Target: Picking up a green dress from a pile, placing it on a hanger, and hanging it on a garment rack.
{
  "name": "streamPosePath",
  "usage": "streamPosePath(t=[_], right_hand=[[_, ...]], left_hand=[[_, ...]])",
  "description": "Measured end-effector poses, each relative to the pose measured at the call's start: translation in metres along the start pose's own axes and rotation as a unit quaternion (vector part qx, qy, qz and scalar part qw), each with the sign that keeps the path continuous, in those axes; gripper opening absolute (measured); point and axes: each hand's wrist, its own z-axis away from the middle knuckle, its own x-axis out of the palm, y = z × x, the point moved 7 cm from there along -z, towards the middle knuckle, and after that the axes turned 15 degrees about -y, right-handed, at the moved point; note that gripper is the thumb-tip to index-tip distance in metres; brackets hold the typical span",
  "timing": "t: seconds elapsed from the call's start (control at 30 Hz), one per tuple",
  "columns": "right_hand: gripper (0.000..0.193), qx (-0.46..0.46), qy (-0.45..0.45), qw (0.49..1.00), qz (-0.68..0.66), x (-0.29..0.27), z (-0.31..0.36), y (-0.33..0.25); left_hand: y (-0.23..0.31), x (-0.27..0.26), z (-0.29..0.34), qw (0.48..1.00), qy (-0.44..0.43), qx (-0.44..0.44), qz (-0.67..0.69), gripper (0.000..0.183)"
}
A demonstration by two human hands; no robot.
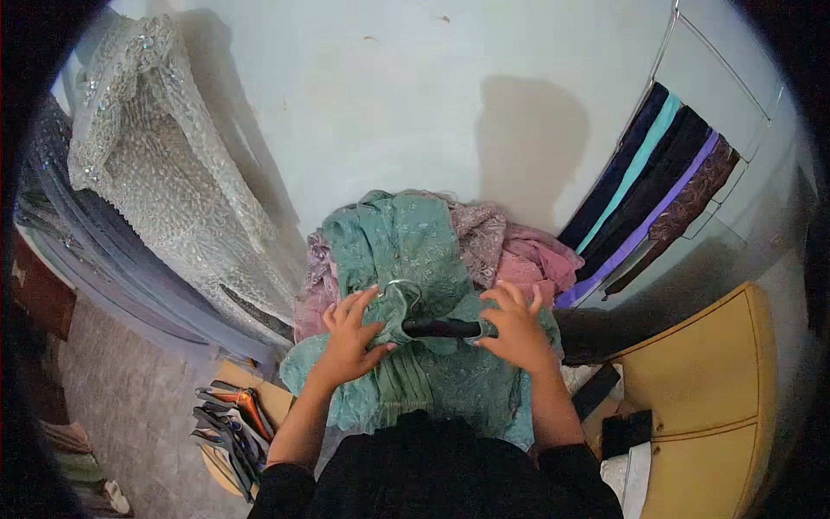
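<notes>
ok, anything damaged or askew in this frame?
Two small brownish marks on the pale wall, top centre, possibly chipped paint. The hangers at lower left lie jumbled at odd angles. Nothing else stands out.

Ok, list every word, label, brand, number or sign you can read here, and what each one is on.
None: no readable text shows on the green garment, its hanger, the whitish beaded garment, the yellow furniture panel or the wall.
Any marks on the stacked hangers are too small to tell.
</notes>
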Motion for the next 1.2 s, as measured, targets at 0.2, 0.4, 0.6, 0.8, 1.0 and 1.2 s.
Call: streamPosePath(t=[0.2,0.4,0.6,0.8,1.0,1.2], right_hand=[[0.033,-0.021,-0.033,0.998,-0.048,0.011,0.008,-0.017],[0.035,-0.015,-0.060,0.993,-0.103,0.019,0.012,-0.002],[0.039,0.015,-0.017,0.989,-0.146,0.009,0.024,0.015],[0.036,-0.047,-0.002,0.993,-0.106,0.004,0.012,-0.020],[0.032,-0.072,0.019,0.996,-0.051,0.013,0.003,-0.044],[0.032,-0.084,-0.047,0.995,-0.016,0.037,0.019,-0.047]], left_hand=[[-0.004,0.001,0.010,1.000,-0.013,0.002,0.027,0.037],[-0.004,0.003,0.010,0.999,-0.049,-0.005,0.020,0.037],[-0.018,-0.005,0.016,0.999,-0.014,-0.027,0.032,0.034],[0.007,0.002,-0.002,0.999,-0.028,0.010,0.029,0.035],[0.022,0.012,-0.015,0.998,-0.046,0.025,0.027,0.036],[0.014,0.022,0.001,0.994,-0.098,0.023,0.035,0.035]])
